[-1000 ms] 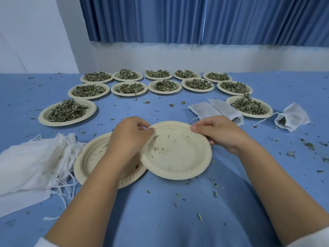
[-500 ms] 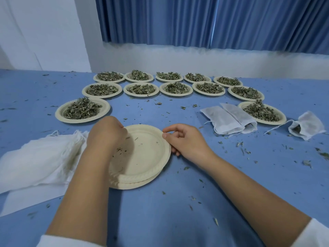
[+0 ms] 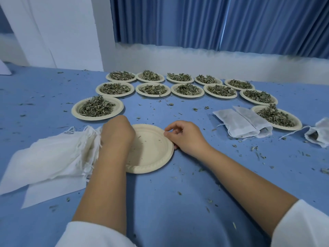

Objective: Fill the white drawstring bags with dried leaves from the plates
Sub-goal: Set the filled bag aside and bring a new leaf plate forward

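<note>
An empty paper plate point(image 3: 151, 150) lies nested on a second empty plate in front of me. My left hand point(image 3: 116, 132) is curled over its left rim, fingertips hidden. My right hand point(image 3: 185, 138) pinches the right rim with thumb and curled fingers. A pile of empty white drawstring bags point(image 3: 49, 157) lies just left of my left hand. Two white bags point(image 3: 242, 122) lie flat at the right, and another bag point(image 3: 318, 134) sits at the right edge. Several plates of dried leaves stand beyond, the nearest at the left point(image 3: 97, 108) and the right point(image 3: 276, 117).
Two rows of leaf-filled plates point(image 3: 187, 89) curve across the back of the blue table point(image 3: 178, 202). Leaf crumbs are scattered over the cloth. A white wall and blue curtains stand behind the table.
The empty plate was slid left and set onto the other empty plate. Both hands stay at its rim, and my view has shifted left and tilted.
</note>
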A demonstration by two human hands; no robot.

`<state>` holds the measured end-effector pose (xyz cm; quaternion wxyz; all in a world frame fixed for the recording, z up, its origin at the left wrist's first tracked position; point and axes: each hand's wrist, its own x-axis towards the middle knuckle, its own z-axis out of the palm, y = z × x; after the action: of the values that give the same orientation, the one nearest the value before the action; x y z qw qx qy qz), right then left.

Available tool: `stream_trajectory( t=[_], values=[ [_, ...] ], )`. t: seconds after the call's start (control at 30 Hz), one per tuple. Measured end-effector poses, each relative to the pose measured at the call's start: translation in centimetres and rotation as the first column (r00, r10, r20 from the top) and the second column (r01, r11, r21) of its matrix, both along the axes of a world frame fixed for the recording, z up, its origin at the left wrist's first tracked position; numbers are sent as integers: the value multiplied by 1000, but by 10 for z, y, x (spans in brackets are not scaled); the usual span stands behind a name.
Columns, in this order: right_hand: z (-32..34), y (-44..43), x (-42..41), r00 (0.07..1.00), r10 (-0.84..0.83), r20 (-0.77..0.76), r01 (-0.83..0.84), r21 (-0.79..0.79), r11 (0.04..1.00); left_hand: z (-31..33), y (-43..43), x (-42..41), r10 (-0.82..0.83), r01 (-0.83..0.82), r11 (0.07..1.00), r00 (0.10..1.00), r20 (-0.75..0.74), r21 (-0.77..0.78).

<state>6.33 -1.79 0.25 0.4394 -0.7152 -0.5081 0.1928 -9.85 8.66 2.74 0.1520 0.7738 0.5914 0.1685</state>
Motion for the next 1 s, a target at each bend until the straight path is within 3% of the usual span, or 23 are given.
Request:
stream_trajectory(
  t=[0.27, 0.43, 0.7, 0.87, 1.0],
  values=[
    [16, 68, -7, 985, -4, 170, 31, -154, 988, -5, 11, 2, -78, 42, 991, 950, 302, 125],
    [26, 120, -32, 971, 80, 227, -20, -255, 967, -4, 10, 2, -99, 85, 995, 938, 332, 56],
    [35, 182, -58, 991, 74, 113, -30, -347, 937, -2, 14, 4, -94, 89, 996, 923, 372, 30],
    [37, 196, -68, 971, 74, 228, 30, -420, 907, 0, 14, 4, -83, 81, 997, 918, 387, 22],
    [36, 198, -63, 998, -39, 49, 54, -375, 926, 2, 11, 4, -130, 131, 991, 904, 407, 26]
  ],
)
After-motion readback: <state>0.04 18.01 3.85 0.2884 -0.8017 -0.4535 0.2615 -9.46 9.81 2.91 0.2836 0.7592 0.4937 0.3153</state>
